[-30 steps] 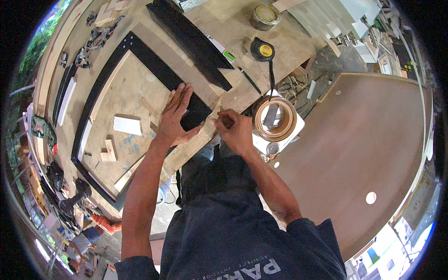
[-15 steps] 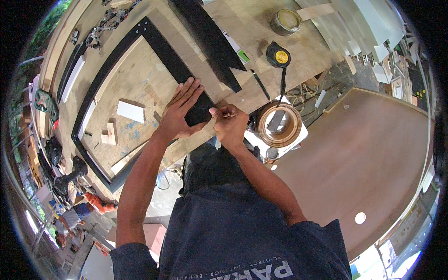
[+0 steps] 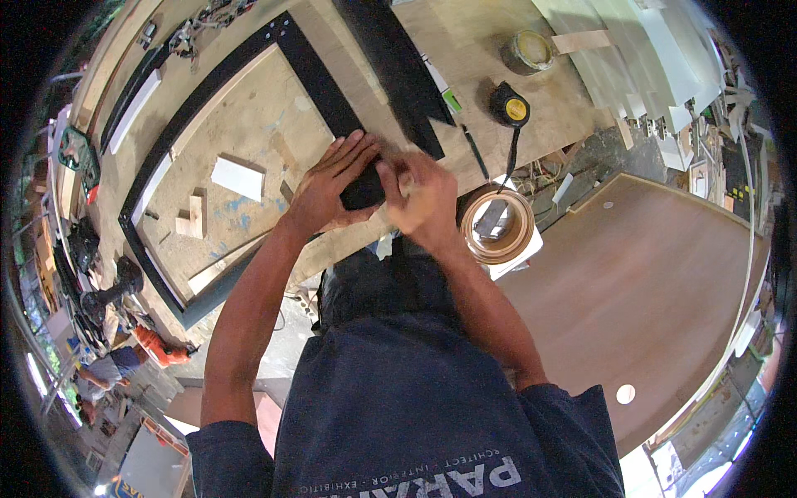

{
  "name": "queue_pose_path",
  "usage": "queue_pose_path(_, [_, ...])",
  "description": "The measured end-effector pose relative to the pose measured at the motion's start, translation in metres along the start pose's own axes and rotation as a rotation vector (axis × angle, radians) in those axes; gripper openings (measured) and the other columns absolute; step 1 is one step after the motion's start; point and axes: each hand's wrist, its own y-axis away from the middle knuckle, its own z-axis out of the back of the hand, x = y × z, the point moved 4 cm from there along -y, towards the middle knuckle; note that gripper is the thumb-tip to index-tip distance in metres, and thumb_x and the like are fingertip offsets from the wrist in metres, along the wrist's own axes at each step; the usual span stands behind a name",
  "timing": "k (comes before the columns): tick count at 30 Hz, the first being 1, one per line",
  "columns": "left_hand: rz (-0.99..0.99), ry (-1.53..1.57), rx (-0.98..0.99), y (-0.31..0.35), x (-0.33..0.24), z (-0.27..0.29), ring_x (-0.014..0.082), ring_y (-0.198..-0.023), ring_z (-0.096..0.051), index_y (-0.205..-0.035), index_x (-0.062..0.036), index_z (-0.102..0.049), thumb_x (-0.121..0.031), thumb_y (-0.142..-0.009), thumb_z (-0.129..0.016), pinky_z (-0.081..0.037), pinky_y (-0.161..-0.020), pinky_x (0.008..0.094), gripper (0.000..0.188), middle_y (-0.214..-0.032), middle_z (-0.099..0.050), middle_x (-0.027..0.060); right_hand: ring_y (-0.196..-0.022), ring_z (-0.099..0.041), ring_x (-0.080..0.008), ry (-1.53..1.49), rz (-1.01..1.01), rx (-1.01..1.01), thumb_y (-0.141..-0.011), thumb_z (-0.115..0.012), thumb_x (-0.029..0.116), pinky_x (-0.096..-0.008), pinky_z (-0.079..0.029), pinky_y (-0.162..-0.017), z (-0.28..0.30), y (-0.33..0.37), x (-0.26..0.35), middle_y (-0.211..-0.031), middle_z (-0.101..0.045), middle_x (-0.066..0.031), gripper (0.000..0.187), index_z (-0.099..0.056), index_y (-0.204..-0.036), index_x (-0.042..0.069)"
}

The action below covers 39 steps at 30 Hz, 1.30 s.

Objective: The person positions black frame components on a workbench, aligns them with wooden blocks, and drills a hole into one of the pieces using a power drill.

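Note:
A black angular frame (image 3: 314, 79) lies on the plywood worktable (image 3: 490, 91). My left hand (image 3: 330, 184) rests on the frame's near end, its fingers stretched out over the black surface. Close beside it, at the edge of that end, is my right hand (image 3: 425, 203), curled closed and smeared by motion. A small pale bit shows at its fingers, but I cannot make out what they hold. Just beyond my hands, a long black strip (image 3: 390, 66) with a notched end lies on the table.
A black-and-yellow tape measure (image 3: 510, 105), a dark pencil (image 3: 475, 152) and a round tin (image 3: 528, 53) lie toward the right. A roll of brown edging strip (image 3: 525, 228) sits beside the table. At right is a large brown panel (image 3: 639, 307). Wood offcuts (image 3: 238, 178) lie inside the frame.
My right hand has shifted slightly right and become blurred, its fingers still curled. The left hand stays on the frame. The whole view has shifted a little.

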Motion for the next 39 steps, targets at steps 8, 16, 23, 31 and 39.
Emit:
queue_pose_path(8, [-0.044, -0.007, -0.050, -0.007, -0.007, 0.005, 0.0332, -0.145, -0.043, -0.145, -0.0078, -0.053, -0.041, -0.074, -0.080, -0.032, -0.124, 0.0443, 0.083, -0.150, -0.053, 0.0147, -0.097, -0.070, -0.0412, 0.436, 0.079, 0.286, -0.079, -0.078, 0.052, -0.0486, -0.059, -0.081, -0.097, -0.137, 0.005, -0.107, -0.065, -0.0263, 0.069, -0.068, -0.110, -0.009])
queue_pose_path(16, [-0.090, 0.050, -0.090, -0.001, 0.004, 0.002, 0.0327, -0.136, -0.053, -0.134, -0.0042, -0.062, -0.038, -0.069, -0.085, -0.039, -0.120, 0.0437, 0.077, -0.137, -0.063, 0.0170, -0.108, -0.064, -0.0430, 0.442, 0.399, 0.214, -0.078, -0.079, 0.044, -0.0478, -0.058, -0.087, -0.125, -0.124, -0.019, -0.129, -0.051, -0.0243, 0.086, -0.049, -0.138, -0.009])
queue_pose_path(23, [-0.060, 0.043, -0.036, 0.000, 0.009, -0.003, 0.0333, -0.133, -0.056, -0.133, -0.0032, -0.062, -0.042, -0.069, -0.086, -0.040, -0.119, 0.0441, 0.079, -0.136, -0.063, 0.0201, -0.098, -0.068, -0.0421, 0.472, 0.343, 0.216, -0.079, -0.078, 0.043, -0.0461, -0.059, -0.083, -0.125, -0.118, -0.015, -0.127, -0.051, -0.0247, 0.085, -0.049, -0.140, -0.009])
queue_pose_path(31, [-0.188, -0.220, -0.148, 0.007, -0.005, 0.001, 0.0397, -0.127, -0.060, -0.123, 0.0005, -0.066, -0.048, -0.068, -0.089, -0.041, -0.117, 0.0490, 0.077, -0.127, -0.067, 0.0206, -0.098, -0.070, -0.0406, 0.513, 0.383, 0.160, -0.083, -0.075, 0.048, -0.0475, -0.059, -0.083, -0.125, -0.122, -0.013, -0.125, -0.056, -0.0230, 0.079, -0.052, -0.137, -0.004])
queue_pose_path(39, [0.417, -0.280, -0.710, 0.106, -0.043, -0.001, 0.0308, -0.101, -0.063, -0.117, -0.0028, -0.070, -0.043, -0.070, -0.087, -0.050, -0.088, 0.0457, 0.064, -0.106, -0.066, 0.0129, -0.122, -0.057, -0.0422, 0.532, 0.292, 0.156, -0.084, -0.073, 0.030, -0.0497, -0.051, -0.100, -0.119, -0.124, -0.009, -0.128, -0.061, -0.0277, 0.058, -0.058, -0.129, -0.002])
